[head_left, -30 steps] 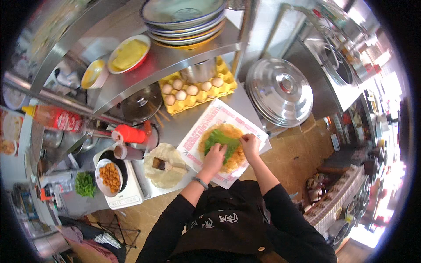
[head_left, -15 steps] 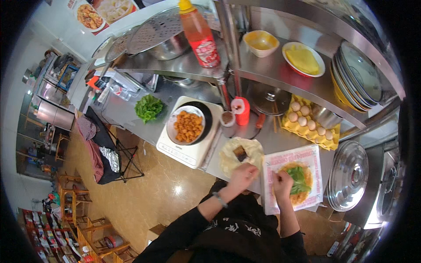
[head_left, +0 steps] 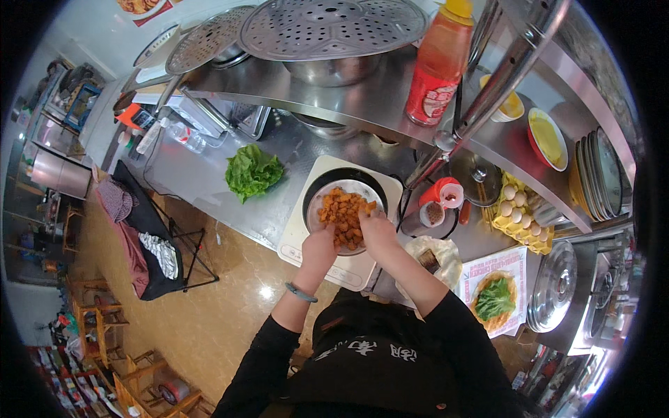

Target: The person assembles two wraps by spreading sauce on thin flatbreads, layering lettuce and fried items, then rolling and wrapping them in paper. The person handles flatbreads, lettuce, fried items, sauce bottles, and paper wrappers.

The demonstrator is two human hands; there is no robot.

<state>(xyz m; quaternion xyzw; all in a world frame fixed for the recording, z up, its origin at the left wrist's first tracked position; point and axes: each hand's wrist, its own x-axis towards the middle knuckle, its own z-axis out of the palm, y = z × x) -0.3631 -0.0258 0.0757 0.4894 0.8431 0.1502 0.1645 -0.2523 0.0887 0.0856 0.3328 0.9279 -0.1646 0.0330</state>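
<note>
fried chunks [head_left: 340, 207] fill the bowl [head_left: 362, 189] between my half-curled left hand [head_left: 319, 249] and right hand [head_left: 380, 235], fingertips at the food; whether either grips any, i cannot tell. gathering seems underway; lifting would call for closer fingers. lettuce [head_left: 254, 173] lies beyond, leftward.

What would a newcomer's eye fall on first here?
Probably the orange-brown chunks in the shallow pale bowl, where the left hand and right hand reach in near the centre. Next, the broad round perforated metal plate at top centre and the tall red yellow-capped bottle to its right. Bright green leafy lettuce lies left of the bowl.
</note>
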